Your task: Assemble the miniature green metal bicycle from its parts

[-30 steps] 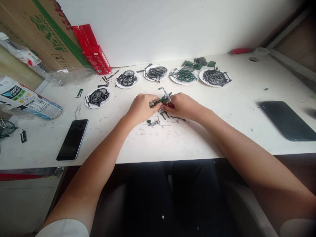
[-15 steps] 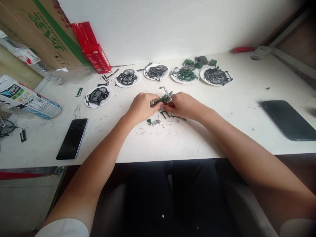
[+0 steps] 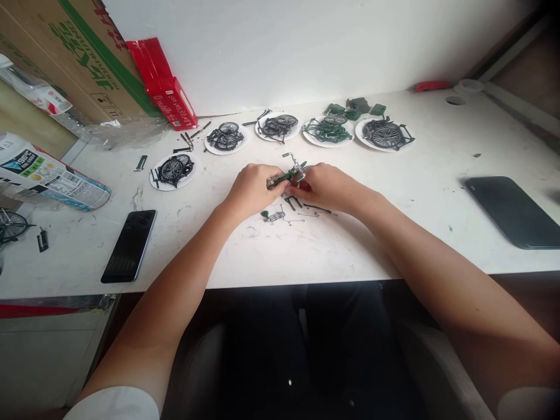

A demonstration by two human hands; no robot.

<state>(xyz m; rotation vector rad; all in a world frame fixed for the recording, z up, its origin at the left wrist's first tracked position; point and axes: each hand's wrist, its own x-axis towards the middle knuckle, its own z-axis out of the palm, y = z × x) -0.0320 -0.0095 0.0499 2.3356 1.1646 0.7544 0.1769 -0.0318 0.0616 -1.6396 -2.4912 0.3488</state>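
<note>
A small green model bicycle frame (image 3: 286, 175) with silver handlebars (image 3: 296, 165) is held between my two hands above the table. My left hand (image 3: 254, 185) is closed on the frame's left end. On the other side, my right hand (image 3: 321, 184) pinches near the handlebar end; its fingertips partly hide what they grip. Just below the hands lie a silver rack-like part (image 3: 276, 216), a small green saddle-shaped piece (image 3: 265, 214), dark green strips (image 3: 317, 207) and thin wire-like bits.
Paper plates with model bicycle parts stand behind, including a plate of green parts (image 3: 328, 131) and a plate of black wheels (image 3: 172, 171). A phone (image 3: 129, 246) lies left, a dark flat device (image 3: 514, 211) right. A red box (image 3: 172, 99) stands at the back.
Both hands keep nearly the same position and hold on the bicycle frame. The whole view has shifted very slightly.
</note>
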